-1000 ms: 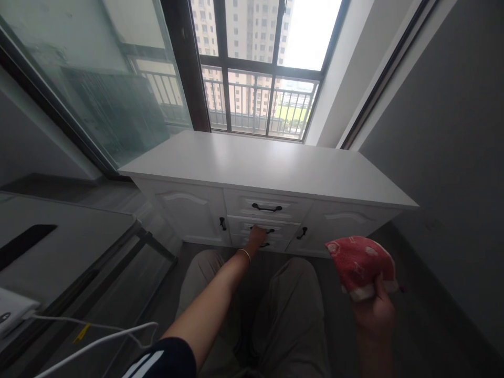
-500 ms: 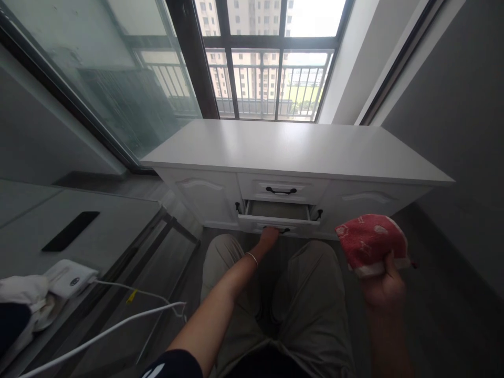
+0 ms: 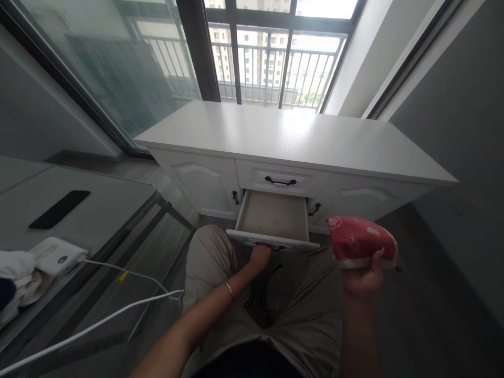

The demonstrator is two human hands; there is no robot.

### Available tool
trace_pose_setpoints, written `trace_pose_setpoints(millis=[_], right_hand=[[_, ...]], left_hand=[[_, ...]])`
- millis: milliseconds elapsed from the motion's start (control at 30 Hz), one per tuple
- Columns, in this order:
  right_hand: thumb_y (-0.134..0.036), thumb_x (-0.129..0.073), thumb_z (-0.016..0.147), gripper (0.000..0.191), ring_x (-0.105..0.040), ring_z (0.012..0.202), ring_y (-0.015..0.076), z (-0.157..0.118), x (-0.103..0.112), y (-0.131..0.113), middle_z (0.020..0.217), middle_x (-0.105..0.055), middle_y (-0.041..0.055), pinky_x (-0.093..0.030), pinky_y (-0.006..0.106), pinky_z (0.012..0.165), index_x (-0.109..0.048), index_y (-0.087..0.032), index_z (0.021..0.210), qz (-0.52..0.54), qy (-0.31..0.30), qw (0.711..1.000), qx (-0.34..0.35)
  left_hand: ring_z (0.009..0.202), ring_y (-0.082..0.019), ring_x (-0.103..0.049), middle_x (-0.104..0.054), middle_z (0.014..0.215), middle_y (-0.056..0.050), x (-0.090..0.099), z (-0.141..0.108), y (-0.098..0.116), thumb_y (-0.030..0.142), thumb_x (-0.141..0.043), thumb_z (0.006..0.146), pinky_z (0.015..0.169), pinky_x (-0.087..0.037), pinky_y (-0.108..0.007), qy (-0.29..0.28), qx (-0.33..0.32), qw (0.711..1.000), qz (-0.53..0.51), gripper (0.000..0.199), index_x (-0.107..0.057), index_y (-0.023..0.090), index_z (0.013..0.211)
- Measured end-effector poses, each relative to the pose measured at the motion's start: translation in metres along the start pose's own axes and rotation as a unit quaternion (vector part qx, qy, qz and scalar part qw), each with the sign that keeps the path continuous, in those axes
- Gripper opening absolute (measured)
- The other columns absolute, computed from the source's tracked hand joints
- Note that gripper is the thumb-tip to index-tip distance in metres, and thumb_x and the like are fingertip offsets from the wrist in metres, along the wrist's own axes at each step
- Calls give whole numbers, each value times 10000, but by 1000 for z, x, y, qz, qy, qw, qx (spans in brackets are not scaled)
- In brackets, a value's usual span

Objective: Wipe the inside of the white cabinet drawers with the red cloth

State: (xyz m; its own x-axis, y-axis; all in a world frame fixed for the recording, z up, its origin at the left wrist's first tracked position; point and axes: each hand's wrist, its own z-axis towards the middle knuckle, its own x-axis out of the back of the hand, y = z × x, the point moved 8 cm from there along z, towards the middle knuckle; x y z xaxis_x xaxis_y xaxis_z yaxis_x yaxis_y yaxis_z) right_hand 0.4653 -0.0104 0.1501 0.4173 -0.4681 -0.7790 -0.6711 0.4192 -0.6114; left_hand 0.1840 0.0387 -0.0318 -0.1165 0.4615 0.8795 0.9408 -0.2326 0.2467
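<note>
My left hand (image 3: 260, 258) is closed round the black handle (image 3: 279, 248) on the front of a white drawer (image 3: 273, 215), which stands pulled out over my knees. Only the bare light bottom of that drawer shows inside. To the right, my right hand (image 3: 366, 278) pinches a folded red towel (image 3: 360, 241) with pale patterns and a white edge, thumb on top. The towel is held in the air, right of the drawer and in front of the cabinet's right door. The fingers under the towel are partly hidden.
The white cabinet (image 3: 252, 131) has a shut top drawer with a black handle (image 3: 280, 181) and a door on each side. At left, a table (image 3: 114, 210) bears a black phone-like slab (image 3: 59, 209) and a white box (image 3: 59, 255) with a cable. Window panes stand behind.
The drawer has come much further out toward me, with my left hand on its handle. My right hand and the towel have shifted slightly left. The camera view has tilted down a little.
</note>
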Motion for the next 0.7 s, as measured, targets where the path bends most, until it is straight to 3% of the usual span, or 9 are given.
trace_pose_setpoints(millis=[133,300,433,567,700], right_hand=[[-245,-707,917,245,-738,1141,183,10,5,20,1214,-781,9,-608,412,1032,-759,-274,1154,0,3,1000,-27],[-247,-785,841,301,-722,1190,206,25,15,51,1182,-794,13,-569,458,1093,-765,-273,1141,-22,-1,998,-54],[-300,-790,825,269,-742,1158,240,37,21,82,1136,-807,25,-605,465,1030,-776,-288,1093,-60,-26,995,-77],[-348,-749,856,200,-766,1084,233,48,18,128,1103,-813,22,-629,450,976,-760,-311,1052,-102,-67,982,-142],[-321,-765,826,261,-769,1025,231,57,-1,193,1044,-813,42,-626,486,954,-712,-263,1074,-142,-65,964,-214]], left_hand=[[1035,-303,-754,-776,1057,-217,3,0,2,225,-549,1018,910,-597,-434,28,-2,999,-19,275,-775,107,1120],[1068,-298,-747,-782,1101,-198,1,-2,2,203,-534,1010,918,-593,-420,57,-5,998,-36,284,-773,123,1141],[1185,-274,-695,-762,1215,-155,-4,-8,3,206,-533,1009,1030,-550,-419,90,-12,995,-51,295,-730,154,1223],[1310,-269,-617,-702,1359,-134,-9,-15,9,192,-472,1018,1156,-462,-443,120,-17,991,-64,361,-674,160,1315],[1342,-277,-588,-683,1386,-145,-9,-18,13,129,-435,982,1189,-420,-465,129,-16,989,-72,422,-655,144,1342]])
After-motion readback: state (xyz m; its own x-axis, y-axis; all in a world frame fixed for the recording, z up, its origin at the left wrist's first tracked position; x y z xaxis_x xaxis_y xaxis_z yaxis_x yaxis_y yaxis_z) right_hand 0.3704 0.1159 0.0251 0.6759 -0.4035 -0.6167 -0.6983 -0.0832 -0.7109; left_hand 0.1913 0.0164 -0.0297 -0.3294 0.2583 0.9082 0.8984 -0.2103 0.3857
